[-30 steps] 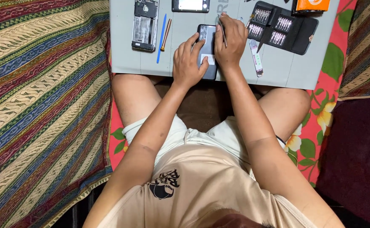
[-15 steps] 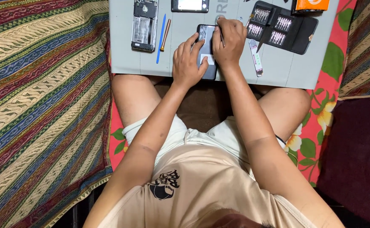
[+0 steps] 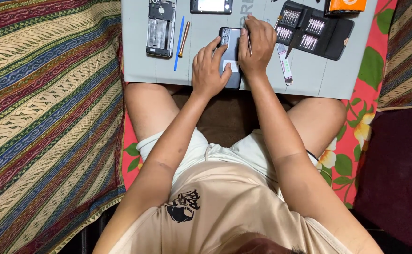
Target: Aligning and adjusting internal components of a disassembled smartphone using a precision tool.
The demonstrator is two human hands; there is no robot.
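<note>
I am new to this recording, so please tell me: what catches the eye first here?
Both hands meet on a dark rectangular smartphone at the grey work mat's near edge: the left hand steadies it, the right hand holds a thin metal tool. Right of them lies an open black case of screwdriver bits.

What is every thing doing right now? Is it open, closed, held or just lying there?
Dark phone: back up on the grey mat, held by both hands.
Left hand: pressing on the phone.
Right hand: gripping a thin tool at the phone's edge.
Opened phone: back off, insides showing.
Bit case: open.
Blue pry stick: lying untouched.
</note>
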